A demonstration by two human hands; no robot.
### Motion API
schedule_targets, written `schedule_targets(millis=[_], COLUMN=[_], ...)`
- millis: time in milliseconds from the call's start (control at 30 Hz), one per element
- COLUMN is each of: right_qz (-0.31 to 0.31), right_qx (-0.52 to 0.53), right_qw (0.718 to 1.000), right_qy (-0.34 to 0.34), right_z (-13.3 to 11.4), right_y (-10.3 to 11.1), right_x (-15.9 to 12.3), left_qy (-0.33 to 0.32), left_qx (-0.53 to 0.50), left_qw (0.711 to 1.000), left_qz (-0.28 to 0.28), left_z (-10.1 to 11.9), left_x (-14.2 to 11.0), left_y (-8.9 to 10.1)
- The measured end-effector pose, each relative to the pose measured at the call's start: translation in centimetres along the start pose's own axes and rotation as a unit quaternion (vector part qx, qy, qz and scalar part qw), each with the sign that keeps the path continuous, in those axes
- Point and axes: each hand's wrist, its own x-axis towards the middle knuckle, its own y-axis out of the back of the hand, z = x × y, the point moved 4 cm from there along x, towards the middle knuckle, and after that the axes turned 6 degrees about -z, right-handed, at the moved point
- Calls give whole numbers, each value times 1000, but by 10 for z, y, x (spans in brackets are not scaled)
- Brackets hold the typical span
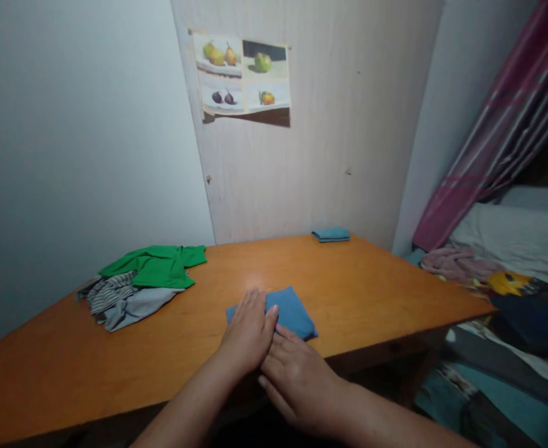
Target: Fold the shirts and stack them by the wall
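Blue folded cloth point(292, 311) lies on the desk point(372, 280), partly hidden beneath my left grip point(250, 333), released and laid flat. My right grip point(299, 373) is unclenched too, fingers stretched out against the left; I cannot tell whether it touches the fabric. Further left, a green shirt point(159, 264) partly covers a striped garment point(113, 292), its shape hard to make out.

No readable text or labels
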Motion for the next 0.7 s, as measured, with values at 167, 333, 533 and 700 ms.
schedule_targets(millis=[167,333,533,700], right_qz=[101,131,-48,-60], right_qx=[51,13,38,68], right_qw=[993,969,978,982], right_qy=[-29,-211,-200,-164], right_z=[18,69,62,43], right_y=[29,37,32,34], right_x=[-41,-72,-70,-65], left_qy=[-21,-49,-101,-86], left_qx=[98,152,156,140], left_qw=[995,987,981,983], left_qz=[-14,-26,-47,-86], left_z=[-11,-16,-28,-20], left_x=[-5,-8,-5,9], left_y=[-7,-3,11,24])
